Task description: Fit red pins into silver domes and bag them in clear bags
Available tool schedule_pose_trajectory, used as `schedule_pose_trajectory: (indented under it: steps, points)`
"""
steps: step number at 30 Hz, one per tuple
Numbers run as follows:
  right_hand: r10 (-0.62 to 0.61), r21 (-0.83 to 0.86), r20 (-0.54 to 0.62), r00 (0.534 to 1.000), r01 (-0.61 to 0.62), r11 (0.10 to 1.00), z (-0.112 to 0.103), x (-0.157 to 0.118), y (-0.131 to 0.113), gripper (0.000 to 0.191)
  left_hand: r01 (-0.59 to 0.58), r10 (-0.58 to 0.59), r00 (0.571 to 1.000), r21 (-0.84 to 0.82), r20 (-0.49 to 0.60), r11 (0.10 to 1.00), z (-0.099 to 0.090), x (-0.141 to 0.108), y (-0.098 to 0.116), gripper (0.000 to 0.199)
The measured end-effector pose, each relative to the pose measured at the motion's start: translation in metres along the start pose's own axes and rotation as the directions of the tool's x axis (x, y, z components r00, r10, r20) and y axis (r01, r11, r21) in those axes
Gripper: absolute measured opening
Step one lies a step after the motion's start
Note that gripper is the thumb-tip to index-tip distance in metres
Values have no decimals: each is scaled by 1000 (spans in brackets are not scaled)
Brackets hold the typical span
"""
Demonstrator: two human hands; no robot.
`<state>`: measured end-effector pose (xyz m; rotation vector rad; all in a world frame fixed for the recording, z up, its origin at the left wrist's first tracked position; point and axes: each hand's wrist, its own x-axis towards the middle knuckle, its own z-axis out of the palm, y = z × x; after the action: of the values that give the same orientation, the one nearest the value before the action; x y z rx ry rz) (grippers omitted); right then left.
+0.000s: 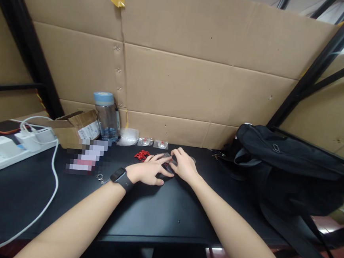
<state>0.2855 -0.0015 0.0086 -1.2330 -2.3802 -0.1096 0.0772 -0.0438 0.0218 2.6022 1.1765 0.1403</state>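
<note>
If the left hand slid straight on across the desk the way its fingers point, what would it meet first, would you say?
Probably the small clear packet under both hands; the left hand points right and away, towards the right hand just beyond. Depth is hard to judge.

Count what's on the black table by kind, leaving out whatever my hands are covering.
Water bottle: 1
Cardboard box: 1
Power strip: 1
Black backpack: 1
Red cord bundle: 1
Small clear bags by the wall: 3
Total: 8
The left hand and right hand rest on a small dark item; it is too hidden to identify.
</note>
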Motion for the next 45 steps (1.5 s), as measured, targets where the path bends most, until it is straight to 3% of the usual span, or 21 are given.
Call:
schedule_pose_trajectory:
  steps: [5, 8, 10, 12, 14, 15, 17, 20, 24, 27, 31, 35, 40, 42, 45]
  points:
    - [48, -25, -19, 999, -48, 999, 11, 6, -3, 23, 10, -10, 1000, -16, 10, 1000, -2, -4, 0, 54]
    - [31, 80, 9, 999, -32, 996, 7, 6, 4, 31, -20, 20, 1000, -7, -19, 1000, -7, -7, -5, 51]
    - [-87, 247, 69, 994, 68, 967, 1, 5, 14, 41, -69, 68, 995, -21, -76, 997, -14, -8, -7, 48]
    - [-199, 402, 99, 975, 143, 904, -6, 4, 26, 34, -132, 119, 978, -67, -172, 989, -21, -10, -9, 47]
    - [-194, 449, 60, 979, 146, 881, -10, 3, 38, 16, -191, 153, 950, -119, -271, 974, -26, -10, -9, 48]
    - [-175, 446, 43, 984, 137, 884, -10, 2, 43, 17, -199, 151, 937, -128, -314, 972, -26, -9, -9, 50]
    - [-153, 428, 42, 987, 121, 896, -7, 1, 49, 21, -137, 91, 916, -94, -390, 986, -22, -5, -8, 48]
    - [-150, 414, 73, 986, 106, 904, 0, 1, 47, 34, 45, -35, 883, 11, -469, 999, -9, 3, -8, 35]
    - [-165, 426, 41, 985, 132, 895, 3, 3, 40, 7, 104, -66, 891, 61, -449, 993, 2, 11, -10, 12]
    - [-130, 488, 34, 991, 98, 867, -1, 5, 40, 9, 152, -152, 876, -35, -458, 988, 1, 12, -14, 17]
    - [12, 563, 72, 997, -50, 825, -4, 6, 45, 16, 218, -320, 819, -258, -476, 941, 1, 14, -20, 21]
    - [103, 666, 150, 983, -177, 725, -2, 7, 44, 26, 209, -399, 800, -416, -447, 885, 4, 17, -24, 22]
    - [129, 753, 228, 965, -259, 606, -3, 5, 39, 28, 217, -408, 832, -458, -375, 862, 2, 14, -16, 18]
    - [123, 769, 247, 961, -271, 579, -3, 4, 38, 26, 256, -444, 813, -454, -377, 854, 0, 12, -11, 15]
    - [147, 779, 232, 962, -274, 564, -1, 2, 37, 36, 345, -525, 762, -448, -379, 825, 0, 13, -2, 31]
